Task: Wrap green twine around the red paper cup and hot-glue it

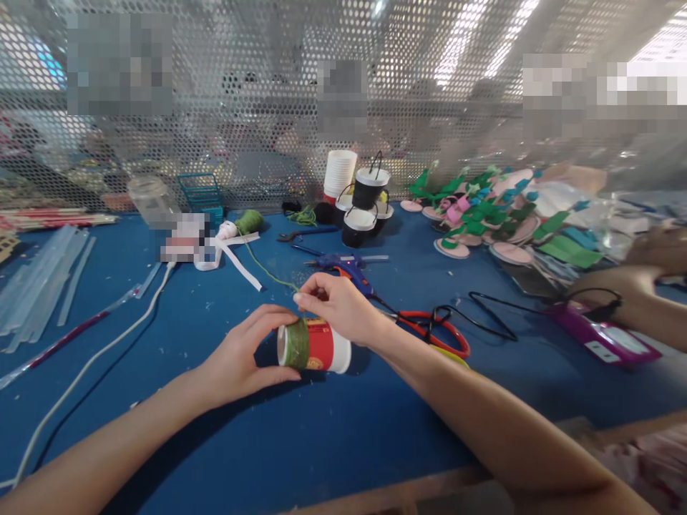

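A red and white paper cup (322,345) lies on its side above the blue table, with green yarn (297,343) wound round its narrower end. My left hand (252,347) grips that end, fingers over the top and thumb beneath. Just above the cup, my right hand (335,304) pinches the strand of green yarn between thumb and fingertips. From there the strand runs back to a ball of green yarn (250,222) at the rear of the table.
A glue gun (351,272) and scissors with red handles (437,329) lie beyond my right hand. Behind stand small black buckets (358,227) and stacked paper cups (340,172). Glue sticks (48,279) lie left; a purple power strip (606,336) and another person's arm (638,300) are right.
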{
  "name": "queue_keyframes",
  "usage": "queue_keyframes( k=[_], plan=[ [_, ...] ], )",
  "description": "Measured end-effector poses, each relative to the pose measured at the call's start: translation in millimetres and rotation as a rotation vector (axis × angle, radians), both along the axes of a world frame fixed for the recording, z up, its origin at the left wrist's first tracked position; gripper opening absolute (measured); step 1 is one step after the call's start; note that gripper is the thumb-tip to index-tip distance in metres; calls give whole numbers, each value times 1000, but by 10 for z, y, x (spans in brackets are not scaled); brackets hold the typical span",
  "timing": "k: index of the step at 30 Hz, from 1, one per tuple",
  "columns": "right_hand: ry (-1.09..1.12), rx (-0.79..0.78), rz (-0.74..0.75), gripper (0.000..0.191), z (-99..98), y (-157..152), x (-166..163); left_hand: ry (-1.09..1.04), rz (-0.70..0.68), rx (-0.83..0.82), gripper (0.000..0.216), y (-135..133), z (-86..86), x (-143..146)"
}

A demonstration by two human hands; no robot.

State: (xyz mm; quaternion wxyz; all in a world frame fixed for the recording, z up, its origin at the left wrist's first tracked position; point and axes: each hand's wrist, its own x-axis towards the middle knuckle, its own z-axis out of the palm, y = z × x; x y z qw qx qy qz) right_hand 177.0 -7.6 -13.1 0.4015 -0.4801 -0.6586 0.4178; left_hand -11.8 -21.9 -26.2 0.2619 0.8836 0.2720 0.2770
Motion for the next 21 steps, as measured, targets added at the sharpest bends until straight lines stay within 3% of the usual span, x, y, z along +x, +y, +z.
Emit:
queue_keyframes(
  k=[4, 21],
  plan=[
    [-46, -3, -6, 13, 11, -12, -11, 21, -2, 66, 49, 2, 2, -2],
    [-108, -62, 17, 11, -15, -10, -59, 118, -57, 81, 51, 14, -38, -17]
  ],
)
